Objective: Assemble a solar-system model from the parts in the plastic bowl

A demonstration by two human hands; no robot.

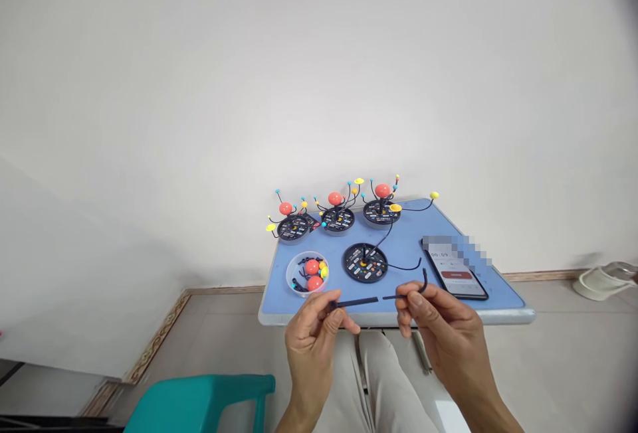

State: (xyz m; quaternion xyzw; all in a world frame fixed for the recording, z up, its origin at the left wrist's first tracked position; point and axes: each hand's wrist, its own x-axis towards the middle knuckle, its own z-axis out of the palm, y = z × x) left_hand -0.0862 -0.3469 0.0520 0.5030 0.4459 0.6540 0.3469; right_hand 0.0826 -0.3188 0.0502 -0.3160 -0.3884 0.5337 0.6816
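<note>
Pinched in my left hand (314,330) is a straight black plastic rod (359,301) with a thicker end at my fingertips. My right hand (441,323) grips a thin black arm (425,280) whose far end bends upward. The two free ends point at each other, a small gap between them. Beyond my hands lies a round black base (365,263) printed with planets, a short post at its middle and two curved arms reaching out from it. Left of that base, a clear round tub (308,273) holds red balls, small yellow balls and black parts.
Three solar system models (293,226) with red balls stand along the back of the blue table (329,247). A phone (456,270) showing a timer lies at the right. A teal stool (199,400) stands at lower left, and a pale container (605,280) on the floor at right.
</note>
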